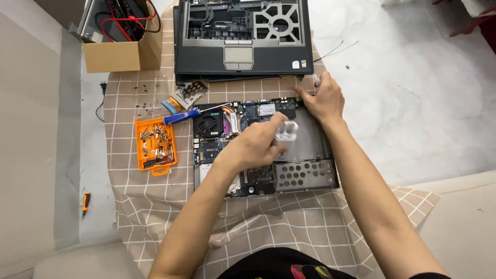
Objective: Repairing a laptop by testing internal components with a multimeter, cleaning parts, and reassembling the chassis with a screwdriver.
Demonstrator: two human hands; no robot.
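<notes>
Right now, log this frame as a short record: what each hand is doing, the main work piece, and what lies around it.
left hand: left hand holds a small white object above the open laptop base
right hand: right hand rests on the base's far right corner
work piece: base with exposed circuit board and fan
left of base: blue-handled screwdriver, orange parts tray
behind base: removed laptop top cover, cardboard box
surface: checked cloth

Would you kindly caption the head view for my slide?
Left hand holds a small white plastic piece over an opened laptop base; right hand steadies its corner.
</notes>
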